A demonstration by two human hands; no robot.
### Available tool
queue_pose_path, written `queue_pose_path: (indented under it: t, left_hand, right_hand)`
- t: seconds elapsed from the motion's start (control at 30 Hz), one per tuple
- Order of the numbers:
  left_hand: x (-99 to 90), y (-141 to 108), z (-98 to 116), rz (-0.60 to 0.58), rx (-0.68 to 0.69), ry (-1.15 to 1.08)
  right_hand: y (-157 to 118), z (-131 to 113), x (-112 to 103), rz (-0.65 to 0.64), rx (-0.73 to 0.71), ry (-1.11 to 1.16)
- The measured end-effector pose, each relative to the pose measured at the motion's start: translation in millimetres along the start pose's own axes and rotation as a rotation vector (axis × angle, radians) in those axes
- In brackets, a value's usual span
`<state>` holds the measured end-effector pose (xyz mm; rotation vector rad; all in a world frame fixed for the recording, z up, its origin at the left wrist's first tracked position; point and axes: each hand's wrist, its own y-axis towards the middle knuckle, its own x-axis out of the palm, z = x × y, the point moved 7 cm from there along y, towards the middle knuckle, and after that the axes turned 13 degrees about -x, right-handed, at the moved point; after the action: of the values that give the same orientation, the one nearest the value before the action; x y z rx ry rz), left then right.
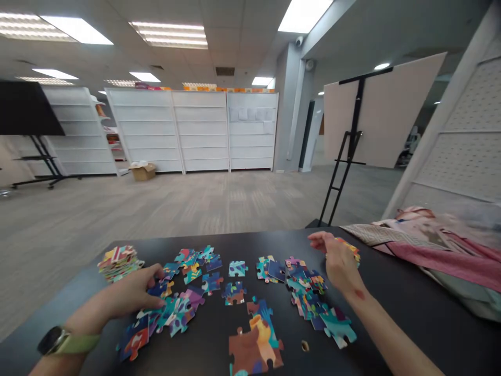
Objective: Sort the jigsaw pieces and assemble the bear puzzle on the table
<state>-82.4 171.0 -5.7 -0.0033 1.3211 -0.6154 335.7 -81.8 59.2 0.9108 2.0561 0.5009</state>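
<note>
My left hand (131,292), with a watch on its wrist, reaches over the left spread of jigsaw puzzle pieces (180,313). Its thumb and fingers are apart around a dark blue and orange piece (162,288); no piece appears gripped. On the right, my right hand (338,261) hovers above the table, fingers stretched leftward, holding nothing visible. It partly hides a stack of pieces (350,249) behind it. A right-hand spread of pieces (307,297) lies beside it. Front and centre sits a joined brown, yellow and blue section (256,339). Two single pieces (237,268) (234,293) lie above that section.
A tall stack of pieces (119,262) stands at the table's left edge. A small tan object (305,345) lies near the front on the black table (203,355). Pink cloth and bags (442,250) cover the right edge. Beyond are an easel (354,141) and white shelves (199,130).
</note>
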Motion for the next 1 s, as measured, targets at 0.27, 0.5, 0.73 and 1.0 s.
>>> queue_pose_path:
  t: [0.27, 0.5, 0.73, 1.0]
  left_hand:
    - [0.6, -1.2, 2.6, -0.039, 0.003, 0.009]
    - [2.3, -4.3, -0.9, -0.085, 0.005, -0.016]
    - [-1.3, -3.8, 11.6, -0.034, 0.048, -0.024]
    - [0.2, -2.2, 21.5, 0.044, 0.114, 0.077]
  right_hand:
    - [9.2, 13.0, -3.2, -0.061, 0.074, -0.071]
    - [-14.8, 23.4, 30.1, -0.619, 0.044, -0.287]
    - [-15.2, 21.7, 23.2, -0.709, 0.028, -0.300]
    - [-23.4, 14.7, 37.9, -0.690, 0.028, -0.345]
